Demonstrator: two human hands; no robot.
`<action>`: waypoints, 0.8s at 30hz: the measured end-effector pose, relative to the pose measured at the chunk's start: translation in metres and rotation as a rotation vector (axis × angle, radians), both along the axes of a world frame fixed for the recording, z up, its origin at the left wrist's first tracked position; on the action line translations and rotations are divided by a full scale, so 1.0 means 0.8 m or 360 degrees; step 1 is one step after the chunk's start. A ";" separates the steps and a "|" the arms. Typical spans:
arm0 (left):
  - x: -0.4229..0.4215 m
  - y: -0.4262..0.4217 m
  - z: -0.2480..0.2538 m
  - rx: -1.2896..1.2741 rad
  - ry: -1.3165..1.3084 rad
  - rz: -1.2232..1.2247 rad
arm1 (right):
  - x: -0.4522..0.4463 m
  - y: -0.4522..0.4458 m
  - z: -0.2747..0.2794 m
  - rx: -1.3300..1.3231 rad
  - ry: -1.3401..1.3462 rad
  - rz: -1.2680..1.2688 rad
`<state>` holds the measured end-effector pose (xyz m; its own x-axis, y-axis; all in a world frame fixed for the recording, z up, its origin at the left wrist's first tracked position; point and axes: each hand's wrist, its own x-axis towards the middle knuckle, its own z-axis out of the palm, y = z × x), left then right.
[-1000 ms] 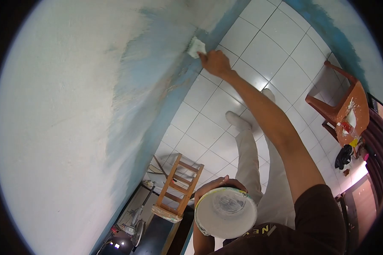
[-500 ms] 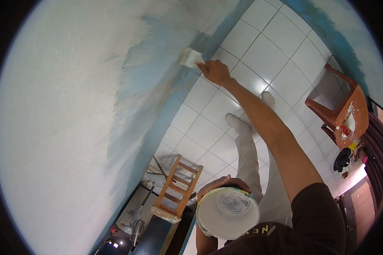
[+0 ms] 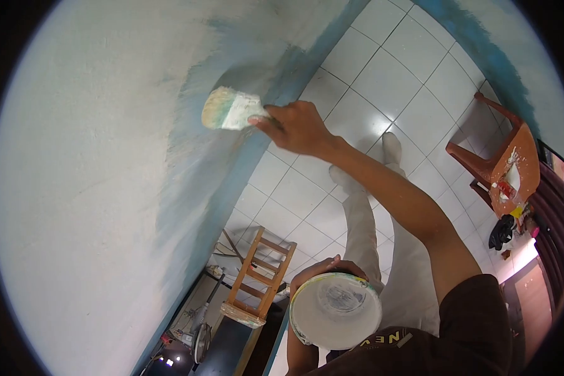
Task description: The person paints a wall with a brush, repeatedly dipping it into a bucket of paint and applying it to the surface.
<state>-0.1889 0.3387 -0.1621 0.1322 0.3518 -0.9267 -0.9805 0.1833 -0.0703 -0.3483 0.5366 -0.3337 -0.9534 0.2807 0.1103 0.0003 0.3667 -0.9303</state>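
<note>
My right hand [image 3: 297, 127] is closed around the handle of a wide paintbrush [image 3: 237, 111]. White paint coats the brush's ferrule, and its pale bristles point left toward the wall [image 3: 106, 156]. Whether the bristle tips touch the wall I cannot tell. The wall is whitish, with a streaky blue patch along its lower part. Against my body, my left hand [image 3: 326, 268] wraps round the far side of a white paint bucket [image 3: 335, 313], its fingers partly hidden. Whitish paint lies in the bucket, and its rim is smeared yellow-green.
A wooden step ladder [image 3: 261, 276] stands lower left beside a standing fan [image 3: 200, 341]. On the right, an orange plastic chair [image 3: 517, 166] is splashed with white paint and has small items near it. White tiles [image 3: 407, 81] cover the floor under my feet.
My right hand has drawn the paintbrush left and slightly down, away from the wall's bottom edge. The bucket and my left hand have hardly moved.
</note>
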 end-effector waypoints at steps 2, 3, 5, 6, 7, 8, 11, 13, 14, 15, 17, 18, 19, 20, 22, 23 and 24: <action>0.001 -0.002 0.000 -0.0009 -0.0003 -0.0017 | -0.018 -0.003 -0.059 0.0043 -0.0118 -0.0186; 0.001 -0.002 -0.002 -0.0011 0.0000 -0.0027 | -0.026 -0.006 -0.107 0.0071 -0.0195 -0.0245; -0.002 -0.005 -0.008 -0.0013 0.0013 -0.0053 | -0.022 -0.004 -0.170 0.0113 -0.0459 -0.0300; 0.000 -0.004 -0.011 -0.0022 0.0021 -0.0062 | -0.013 -0.002 -0.189 0.0121 -0.0649 -0.0285; 0.003 -0.003 -0.014 -0.0029 0.0029 -0.0067 | -0.009 0.003 -0.208 0.0108 -0.0641 -0.0281; 0.005 -0.003 -0.017 -0.0027 0.0037 -0.0075 | -0.009 0.012 -0.218 0.0081 -0.0928 -0.0273; 0.016 0.002 -0.018 -0.0023 0.0041 -0.0108 | -0.007 0.027 -0.213 0.0007 -0.1261 -0.0253; 0.017 0.003 -0.018 0.0007 0.0039 -0.0122 | -0.014 0.035 -0.169 -0.0010 -0.1304 -0.0246; 0.016 0.003 -0.015 0.0028 0.0035 -0.0124 | -0.015 0.026 -0.141 0.0002 -0.1100 -0.0311; 0.014 0.003 -0.011 0.0055 0.0031 -0.0126 | -0.013 0.018 -0.109 0.0021 -0.0892 -0.0376; 0.009 0.006 -0.005 0.0118 0.0040 -0.0132 | -0.003 0.011 -0.037 0.0172 -0.0484 -0.0370; 0.007 0.005 0.001 0.0139 0.0043 -0.0134 | 0.000 0.012 0.019 -0.0010 -0.0445 -0.0328; 0.003 0.002 0.007 0.0154 0.0047 -0.0136 | 0.003 0.012 0.070 -0.0197 -0.0407 -0.0282; 0.003 0.004 0.014 0.0163 0.0054 -0.0138 | 0.010 0.013 0.104 -0.0193 -0.0400 -0.0278; 0.000 0.014 0.028 0.0200 0.0087 -0.0147 | 0.018 0.019 0.149 -0.0282 -0.0080 -0.0131; -0.001 0.013 0.032 0.0210 0.0106 -0.0151 | 0.018 0.017 0.152 -0.0296 0.0048 -0.0160; 0.000 0.009 0.034 0.0232 0.0083 -0.0096 | 0.012 0.014 0.132 -0.0292 0.0066 -0.0159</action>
